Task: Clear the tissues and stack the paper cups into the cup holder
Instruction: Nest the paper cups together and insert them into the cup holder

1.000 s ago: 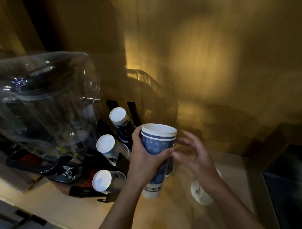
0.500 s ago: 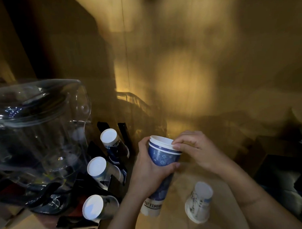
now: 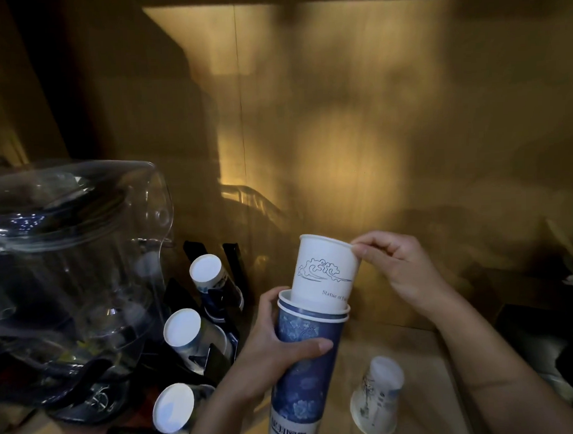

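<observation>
The left hand (image 3: 276, 343) is wrapped around something upright, thumb laid across the near side and pointing right, the other fingers curled out of sight behind. Its bare forearm rises from the bottom edge of the view. The right hand (image 3: 397, 265) sits higher and to the right, thumb and forefinger pinched together (the remaining fingers loosely curled), with its forearm running down to the lower right corner.
</observation>
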A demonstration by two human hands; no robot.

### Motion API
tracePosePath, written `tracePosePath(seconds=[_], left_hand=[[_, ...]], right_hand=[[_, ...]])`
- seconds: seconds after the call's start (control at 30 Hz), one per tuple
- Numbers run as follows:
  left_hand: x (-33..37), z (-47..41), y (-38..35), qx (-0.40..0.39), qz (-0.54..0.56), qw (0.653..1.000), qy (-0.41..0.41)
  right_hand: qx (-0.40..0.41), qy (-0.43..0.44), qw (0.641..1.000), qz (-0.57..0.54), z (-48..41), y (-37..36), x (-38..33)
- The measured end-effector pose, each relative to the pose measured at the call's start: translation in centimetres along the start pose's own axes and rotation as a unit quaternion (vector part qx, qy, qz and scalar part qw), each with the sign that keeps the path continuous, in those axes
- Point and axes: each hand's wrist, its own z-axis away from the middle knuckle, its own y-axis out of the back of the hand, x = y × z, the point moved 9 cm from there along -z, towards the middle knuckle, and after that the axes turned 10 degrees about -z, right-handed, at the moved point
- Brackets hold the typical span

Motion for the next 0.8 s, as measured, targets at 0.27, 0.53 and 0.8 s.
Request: tracePosePath(seconds=[0.27,0.53,0.8], left_hand=[[-1.5,0.6,0.4,-0.015,-0.046,0.998,0.028],[-3.5,0.9,-0.6,-0.053,-0.019,0.997,0.045],[-5.1,1.2,-1.1,-0.075,-0.032,0.996,0.040]], right_hand=[[-0.031,0.097,0.954,0.281,1.8,-2.3,0.3],[-0.108,0.153,0.782,0.595,4.5,-5.0,4.6],[0.034,0.223,0.779,0.585,7.7,-1.8,5.3]])
